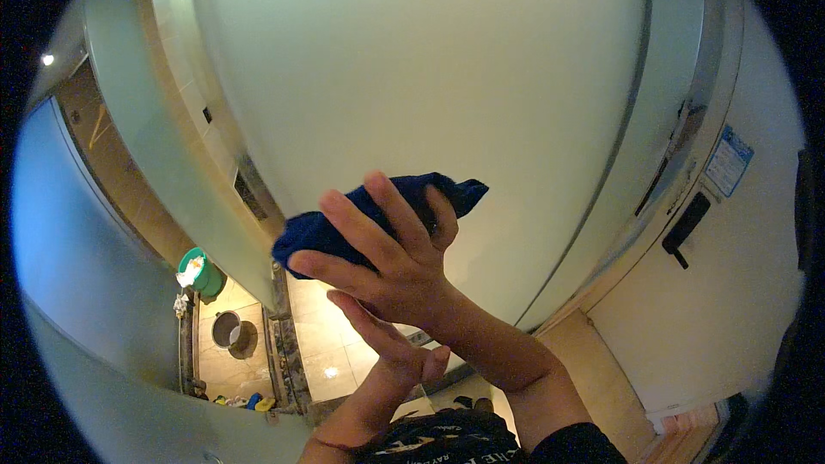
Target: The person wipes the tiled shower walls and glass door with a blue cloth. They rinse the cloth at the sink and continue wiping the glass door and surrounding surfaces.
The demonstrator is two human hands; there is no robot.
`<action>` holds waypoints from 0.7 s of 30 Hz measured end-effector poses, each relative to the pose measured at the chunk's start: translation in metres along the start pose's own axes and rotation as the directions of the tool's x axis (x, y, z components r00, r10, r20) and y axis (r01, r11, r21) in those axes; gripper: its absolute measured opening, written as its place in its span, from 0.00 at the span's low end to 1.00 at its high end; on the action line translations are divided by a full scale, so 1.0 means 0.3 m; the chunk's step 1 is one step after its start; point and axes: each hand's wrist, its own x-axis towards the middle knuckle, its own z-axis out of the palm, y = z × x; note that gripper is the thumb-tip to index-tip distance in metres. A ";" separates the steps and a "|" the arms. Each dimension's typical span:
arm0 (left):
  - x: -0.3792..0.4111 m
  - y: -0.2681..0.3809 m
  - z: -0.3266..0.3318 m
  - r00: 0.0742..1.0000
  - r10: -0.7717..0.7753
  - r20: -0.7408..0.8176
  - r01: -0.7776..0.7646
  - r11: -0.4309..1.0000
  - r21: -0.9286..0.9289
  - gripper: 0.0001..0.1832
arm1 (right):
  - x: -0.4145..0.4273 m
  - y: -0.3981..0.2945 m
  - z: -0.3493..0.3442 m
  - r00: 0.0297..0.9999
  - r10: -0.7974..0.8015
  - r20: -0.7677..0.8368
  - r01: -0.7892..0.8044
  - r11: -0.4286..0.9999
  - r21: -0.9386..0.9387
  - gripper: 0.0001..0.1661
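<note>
A dark blue cloth lies bunched against a large frosted glass panel. My right hand presses on the cloth with its fingers spread, and cloth shows between them and on both sides. Just below it, my left hand is raised with fingers apart and nothing visible in it; part of it is hidden behind the right hand. Whether the two hands touch cannot be told.
At the lower left, a green bin with white contents and a grey bucket stand on the tiled floor. Several small coloured items lie below them. A white door with a black handle is at the right.
</note>
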 end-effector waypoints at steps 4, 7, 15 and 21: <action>0.044 -0.020 0.014 0.999 0.034 0.041 -0.042 0.977 0.209 0.50 | 0.004 0.071 0.000 0.988 0.101 -0.114 -0.111 0.989 -0.093 0.22; 0.068 -0.005 0.020 0.994 0.006 0.114 -0.057 0.891 0.450 0.44 | -0.006 0.192 -0.043 0.942 0.154 -0.297 -0.206 0.967 -0.151 0.24; 0.091 0.026 0.002 0.976 -0.103 0.190 -0.009 0.860 0.510 0.48 | -0.084 0.303 -0.090 0.890 0.319 -0.325 -0.403 0.884 -0.236 0.30; 0.065 0.011 0.016 0.986 -0.070 0.152 0.001 0.911 0.413 0.51 | -0.143 0.060 -0.029 0.958 0.241 -0.153 -0.248 0.968 -0.028 0.25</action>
